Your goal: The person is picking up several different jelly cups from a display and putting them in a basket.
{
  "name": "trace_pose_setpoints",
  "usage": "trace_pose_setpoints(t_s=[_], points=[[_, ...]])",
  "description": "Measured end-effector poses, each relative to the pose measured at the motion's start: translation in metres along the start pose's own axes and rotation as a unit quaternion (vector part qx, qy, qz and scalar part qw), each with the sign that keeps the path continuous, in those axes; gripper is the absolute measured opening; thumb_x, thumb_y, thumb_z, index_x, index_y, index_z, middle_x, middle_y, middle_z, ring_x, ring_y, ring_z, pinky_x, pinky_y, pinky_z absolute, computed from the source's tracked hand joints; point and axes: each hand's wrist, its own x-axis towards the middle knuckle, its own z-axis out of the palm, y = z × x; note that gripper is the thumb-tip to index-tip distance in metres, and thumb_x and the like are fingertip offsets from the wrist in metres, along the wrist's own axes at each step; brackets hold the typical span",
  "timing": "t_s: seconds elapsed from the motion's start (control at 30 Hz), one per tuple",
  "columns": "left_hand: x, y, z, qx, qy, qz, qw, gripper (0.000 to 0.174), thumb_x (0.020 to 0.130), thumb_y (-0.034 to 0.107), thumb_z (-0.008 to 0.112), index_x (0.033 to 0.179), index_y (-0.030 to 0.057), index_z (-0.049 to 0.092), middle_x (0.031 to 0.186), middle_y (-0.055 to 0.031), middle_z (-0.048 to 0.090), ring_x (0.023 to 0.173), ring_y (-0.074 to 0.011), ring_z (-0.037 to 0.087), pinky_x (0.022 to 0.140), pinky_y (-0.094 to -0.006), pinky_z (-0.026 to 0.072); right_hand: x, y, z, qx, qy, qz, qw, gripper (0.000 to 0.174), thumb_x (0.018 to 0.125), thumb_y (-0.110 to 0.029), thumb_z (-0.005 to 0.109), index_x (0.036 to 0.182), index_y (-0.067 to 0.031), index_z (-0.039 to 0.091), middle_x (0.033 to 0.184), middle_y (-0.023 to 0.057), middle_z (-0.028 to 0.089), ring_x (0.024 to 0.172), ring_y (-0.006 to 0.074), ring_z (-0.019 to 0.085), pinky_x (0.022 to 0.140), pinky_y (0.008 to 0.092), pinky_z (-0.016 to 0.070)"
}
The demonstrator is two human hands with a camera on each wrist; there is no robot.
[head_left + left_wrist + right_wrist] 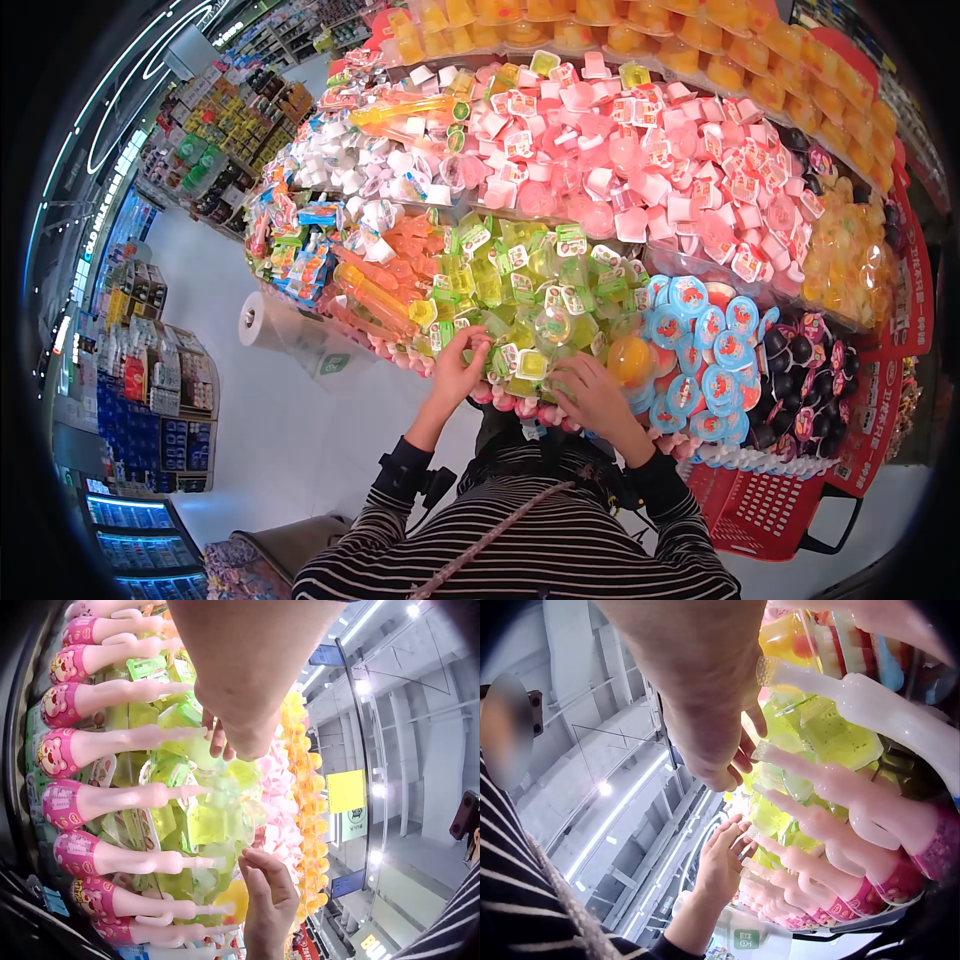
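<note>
Glossy green jellies (pixel 487 280); pink bottles (pixel 79 750) edge them. Left hand (pixel 458 368), right hand (pixel 594 396) above them, fingers bent; cannot tell if pinching.

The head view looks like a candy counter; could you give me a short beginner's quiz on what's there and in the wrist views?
1. What colour are most of the cups right around the left hand and right hand?
A) black
B) green
C) white

2. True or false: in the head view, the red basket is on the side of the person's right hand.

3. Fill in the word: in the left wrist view, the pale, long-necked containers stand in a row and have ____ labels.

Key: 1 B; 2 true; 3 pink
</note>
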Motion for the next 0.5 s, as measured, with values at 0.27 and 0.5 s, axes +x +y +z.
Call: trace_pose_setpoints(t_s=[0.27, 0.5], points=[[0.006, 0.003, 0.003, -0.01, 0.022, -0.007, 1.0, 0.022, 0.086, 0.005, 0.056, 0.108, 0.0003, 0.055, 0.088, -0.0062, 0.064, 0.083, -0.0131, 0.061, 0.077, -0.0261, 0.0474, 0.001, 0.0, -0.002, 0.029, -0.013, -0.005, 0.999, 0.024, 0.075, -0.013, 0.063, 0.098, -0.0068, 0.056, 0.102, 0.0098, 0.053, 0.102, 0.0332, 0.048, 0.093, 0.0428, 0.0381], [0.015, -0.005, -0.011, -0.049, 0.015, -0.011, 0.999, 0.024, 0.085, 0.003, 0.056, 0.108, -0.0003, 0.056, 0.089, -0.0071, 0.064, 0.083, -0.0129, 0.059, 0.077, -0.0257, 0.0468, 0.005, -0.004, -0.002, -0.004, -0.01, 0.01, 1.0, 0.024, 0.074, -0.011, 0.063, 0.097, -0.0061, 0.057, 0.099, 0.0102, 0.054, 0.099, 0.0323, 0.051, 0.09, 0.0424, 0.0397]])
